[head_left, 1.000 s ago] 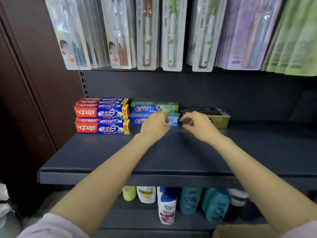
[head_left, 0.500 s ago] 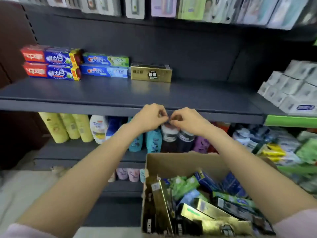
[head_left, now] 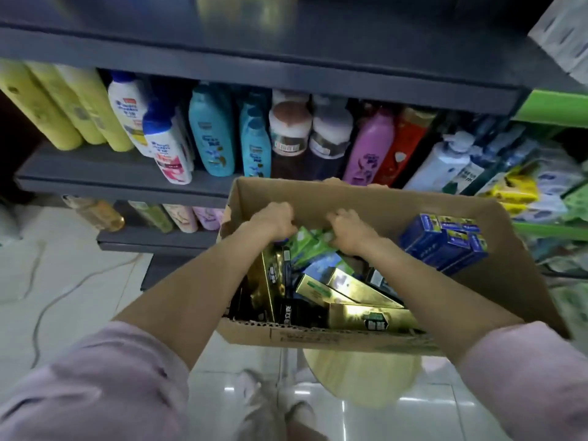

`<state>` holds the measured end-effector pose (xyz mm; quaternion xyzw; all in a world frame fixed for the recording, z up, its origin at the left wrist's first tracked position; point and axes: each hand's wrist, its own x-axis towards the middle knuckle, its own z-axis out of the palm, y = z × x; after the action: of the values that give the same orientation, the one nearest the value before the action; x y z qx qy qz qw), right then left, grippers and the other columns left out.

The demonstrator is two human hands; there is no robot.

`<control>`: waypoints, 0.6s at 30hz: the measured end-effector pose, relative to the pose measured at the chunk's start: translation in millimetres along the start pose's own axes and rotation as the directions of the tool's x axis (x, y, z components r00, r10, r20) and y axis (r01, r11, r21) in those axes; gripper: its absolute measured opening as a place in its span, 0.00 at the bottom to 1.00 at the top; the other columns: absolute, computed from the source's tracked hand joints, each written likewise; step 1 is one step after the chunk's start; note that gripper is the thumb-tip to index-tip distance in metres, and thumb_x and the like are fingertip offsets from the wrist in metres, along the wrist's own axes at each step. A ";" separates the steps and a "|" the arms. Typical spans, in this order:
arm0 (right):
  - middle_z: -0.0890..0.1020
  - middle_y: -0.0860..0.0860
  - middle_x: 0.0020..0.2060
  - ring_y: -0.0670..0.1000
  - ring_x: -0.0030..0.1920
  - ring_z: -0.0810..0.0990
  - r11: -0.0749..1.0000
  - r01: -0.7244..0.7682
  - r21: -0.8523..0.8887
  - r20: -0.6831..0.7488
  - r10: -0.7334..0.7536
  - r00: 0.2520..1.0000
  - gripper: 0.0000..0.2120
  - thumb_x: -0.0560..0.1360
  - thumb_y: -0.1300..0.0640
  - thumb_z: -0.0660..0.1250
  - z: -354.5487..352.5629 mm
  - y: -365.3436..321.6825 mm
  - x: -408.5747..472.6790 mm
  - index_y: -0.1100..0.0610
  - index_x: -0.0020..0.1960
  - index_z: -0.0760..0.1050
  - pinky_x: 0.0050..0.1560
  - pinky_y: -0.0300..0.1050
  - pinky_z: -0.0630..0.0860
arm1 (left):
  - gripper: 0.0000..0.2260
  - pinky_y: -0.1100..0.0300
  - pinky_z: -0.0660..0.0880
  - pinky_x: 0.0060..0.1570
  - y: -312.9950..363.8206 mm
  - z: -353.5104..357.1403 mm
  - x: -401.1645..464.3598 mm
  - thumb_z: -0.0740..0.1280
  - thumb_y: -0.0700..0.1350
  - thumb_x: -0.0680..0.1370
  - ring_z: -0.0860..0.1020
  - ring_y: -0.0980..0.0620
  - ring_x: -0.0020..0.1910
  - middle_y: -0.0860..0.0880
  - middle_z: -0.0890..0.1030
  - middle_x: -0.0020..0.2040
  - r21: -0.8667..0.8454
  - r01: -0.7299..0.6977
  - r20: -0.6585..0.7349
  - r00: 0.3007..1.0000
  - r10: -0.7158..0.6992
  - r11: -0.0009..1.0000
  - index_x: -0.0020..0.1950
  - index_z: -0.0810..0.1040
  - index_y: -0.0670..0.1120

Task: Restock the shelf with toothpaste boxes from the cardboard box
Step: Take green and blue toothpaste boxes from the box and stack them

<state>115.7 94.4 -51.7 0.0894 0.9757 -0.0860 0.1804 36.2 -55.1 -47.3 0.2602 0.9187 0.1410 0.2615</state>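
Toothpaste boxes in gold, black, green and blue are seen piled loosely inside an open cardboard box, which is set on a round gold stool in front of the shelving. A stack of blue boxes is leaned against the carton's right wall, and bare cardboard is left showing along the far wall behind the pile. Both hands are reached down into the far half of the carton. The left hand is curled over the pile beside a green box; whether anything is held in it cannot be told. The right hand is curled onto the green box's upper end, its fingertips hidden. The dark shelf above is seen only by its front edge, blurred. Shampoo bottles are lined on the lower shelf just behind the carton. White tiled floor is open to the left, crossed by a thin cable.
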 end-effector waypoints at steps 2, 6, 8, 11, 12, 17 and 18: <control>0.65 0.59 0.67 0.60 0.68 0.62 0.999 -0.030 -0.034 0.016 0.030 0.999 0.21 0.76 0.61 0.62 18.8 11.8 10.2 0.62 0.68 0.65 0.68 0.52 0.64 | 0.18 0.50 0.73 0.59 0.6 16.6 12.8 0.67 0.47 0.76 0.76 0.42 0.58 0.41 0.77 0.60 0.012 0.043 0.042 0.998 -0.043 0.999 0.62 0.73 0.40; 0.65 0.57 0.65 0.59 0.67 0.61 0.994 -0.055 -0.095 -0.013 0.054 0.998 0.24 0.73 0.64 0.66 48.2 29.2 25.8 0.60 0.67 0.66 0.63 0.53 0.69 | 0.21 0.50 0.73 0.55 5.9 46.3 33.8 0.71 0.51 0.73 0.75 0.42 0.59 0.42 0.76 0.59 0.087 0.076 0.133 0.987 -0.087 0.993 0.59 0.72 0.41; 0.66 0.57 0.64 0.59 0.65 0.62 0.993 -0.056 -0.107 -0.074 0.049 0.996 0.21 0.73 0.65 0.66 56.2 33.2 30.1 0.59 0.64 0.67 0.60 0.53 0.71 | 0.22 0.51 0.71 0.55 8.8 56.5 40.4 0.72 0.53 0.73 0.75 0.42 0.59 0.43 0.77 0.59 0.110 0.085 0.141 0.985 -0.100 0.990 0.60 0.71 0.42; 0.66 0.56 0.63 0.58 0.64 0.62 0.995 -0.023 -0.092 -0.104 0.013 0.995 0.20 0.72 0.63 0.67 60.4 39.5 33.3 0.58 0.63 0.67 0.58 0.52 0.71 | 0.20 0.52 0.71 0.53 9.8 63.3 47.6 0.71 0.50 0.74 0.76 0.42 0.58 0.41 0.76 0.60 0.034 0.105 0.114 0.988 -0.108 0.994 0.60 0.71 0.41; 0.67 0.56 0.62 0.58 0.64 0.63 0.997 -0.003 -0.082 -0.094 -0.004 0.996 0.21 0.72 0.61 0.69 59.1 41.4 33.3 0.58 0.62 0.67 0.58 0.53 0.71 | 0.20 0.53 0.72 0.51 8.5 64.3 48.2 0.71 0.49 0.74 0.76 0.41 0.58 0.40 0.76 0.60 -0.018 0.109 0.105 0.989 -0.107 0.994 0.60 0.71 0.40; 0.77 0.53 0.50 0.55 0.54 0.74 0.893 0.079 0.443 -0.113 -0.031 0.993 0.21 0.65 0.59 0.76 44.4 53.2 25.8 0.57 0.52 0.71 0.51 0.46 0.69 | 0.18 0.63 0.67 0.42 4.2 60.7 34.2 0.71 0.44 0.74 0.76 0.48 0.49 0.45 0.76 0.49 -0.284 -0.001 -0.052 0.999 -0.015 0.959 0.58 0.69 0.39; 0.78 0.50 0.47 0.52 0.51 0.76 0.822 0.105 0.560 -0.131 -0.038 0.991 0.20 0.64 0.60 0.77 39.0 54.5 21.3 0.55 0.51 0.71 0.51 0.45 0.69 | 0.17 0.67 0.66 0.40 4.4 56.8 30.2 0.72 0.44 0.74 0.76 0.51 0.47 0.47 0.77 0.47 -0.349 -0.056 -0.095 0.995 0.024 0.935 0.57 0.70 0.39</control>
<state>120.4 142.5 -102.7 0.1069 0.9177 -0.3727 0.0867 47.4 -27.9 -104.6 0.2213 0.8839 0.3196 0.2598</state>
